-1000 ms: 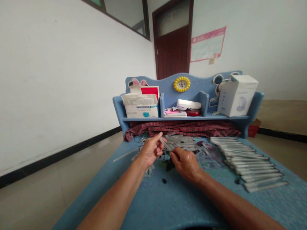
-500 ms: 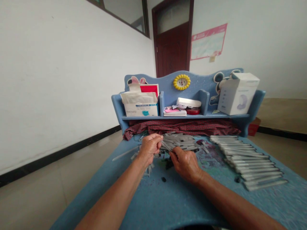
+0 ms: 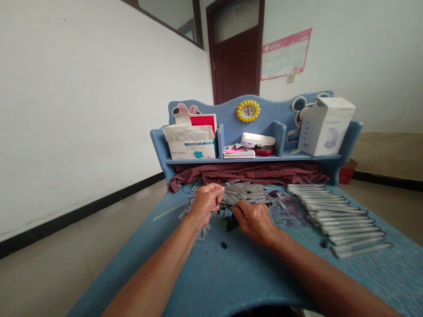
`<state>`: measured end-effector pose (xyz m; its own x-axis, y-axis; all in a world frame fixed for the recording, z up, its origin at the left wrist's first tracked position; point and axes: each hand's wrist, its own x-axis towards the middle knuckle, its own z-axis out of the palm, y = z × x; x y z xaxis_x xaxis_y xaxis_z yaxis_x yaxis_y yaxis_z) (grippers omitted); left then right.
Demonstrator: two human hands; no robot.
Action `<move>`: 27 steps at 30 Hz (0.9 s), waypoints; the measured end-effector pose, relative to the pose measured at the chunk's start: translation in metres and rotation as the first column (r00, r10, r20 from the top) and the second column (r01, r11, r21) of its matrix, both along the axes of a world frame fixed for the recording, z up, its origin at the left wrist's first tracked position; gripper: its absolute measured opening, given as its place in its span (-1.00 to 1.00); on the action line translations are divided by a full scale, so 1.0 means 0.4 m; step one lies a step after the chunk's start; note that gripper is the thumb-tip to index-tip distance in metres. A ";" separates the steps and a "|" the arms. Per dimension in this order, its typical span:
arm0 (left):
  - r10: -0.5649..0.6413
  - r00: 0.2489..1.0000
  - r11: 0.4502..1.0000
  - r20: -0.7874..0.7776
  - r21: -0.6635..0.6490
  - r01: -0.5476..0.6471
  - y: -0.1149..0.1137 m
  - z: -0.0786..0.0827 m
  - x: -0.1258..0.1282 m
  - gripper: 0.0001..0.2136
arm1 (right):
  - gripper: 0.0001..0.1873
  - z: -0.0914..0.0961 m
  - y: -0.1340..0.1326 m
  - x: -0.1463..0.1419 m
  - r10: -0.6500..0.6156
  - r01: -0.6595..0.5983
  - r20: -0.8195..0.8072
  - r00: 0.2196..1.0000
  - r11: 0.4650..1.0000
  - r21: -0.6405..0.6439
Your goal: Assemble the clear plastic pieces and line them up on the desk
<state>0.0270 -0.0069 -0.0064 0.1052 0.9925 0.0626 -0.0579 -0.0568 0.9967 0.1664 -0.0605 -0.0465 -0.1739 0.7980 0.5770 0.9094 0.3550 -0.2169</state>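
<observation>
Far left on the blue table (image 3: 211, 281): a loose stick (image 3: 170, 211), long axis slanting, near end to the left, far end toward the left hand. Small grey scraps (image 3: 203, 233) lie beside and below that wrist.

Left hand (image 3: 206, 200): fist, fingers curled in, closed on one end of a thin grey tube (image 3: 229, 200). Tube sits in the gap between the hands, over the table's middle. Long axis diagonal: far end points up-left into the left fist, near end points down-right into the right fingers. Both tips hidden by the hands.

Behind it, a heap of grey tubes (image 3: 247, 192), most lying roughly sideways, in front of a checked cloth (image 3: 247, 172). Below the gap, dark bits (image 3: 233, 223), too blurred to name; nearer the person, one black piece (image 3: 224, 245) by itself.

Right hand (image 3: 256, 220): thumb and fingers pinched on the tube's near end, back of hand up. Hands apart from each other, linked only by the tube.

Right side: row of pens (image 3: 343, 220), side by side, long axes mostly left-right, dark ends right; nearest one tilts, right end farther away. Another black piece (image 3: 324, 243) just left of the row's near end.
</observation>
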 end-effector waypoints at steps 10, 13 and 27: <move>-0.105 0.994 0.990 -0.036 0.095 0.108 0.005 0.021 -0.006 -0.77 | -0.81 0.045 0.015 0.011 -0.003 0.006 0.045 0.999 0.997 -0.073; -0.080 0.996 0.989 -0.045 0.122 0.085 0.012 0.026 -0.016 -0.72 | -0.81 0.076 0.016 0.024 -0.043 0.051 0.077 0.996 0.992 -0.113; 0.106 0.922 0.977 -0.372 0.210 -0.028 0.044 0.011 -0.047 -0.70 | -0.79 0.209 0.045 0.377 -0.152 0.329 0.456 0.877 0.881 -0.339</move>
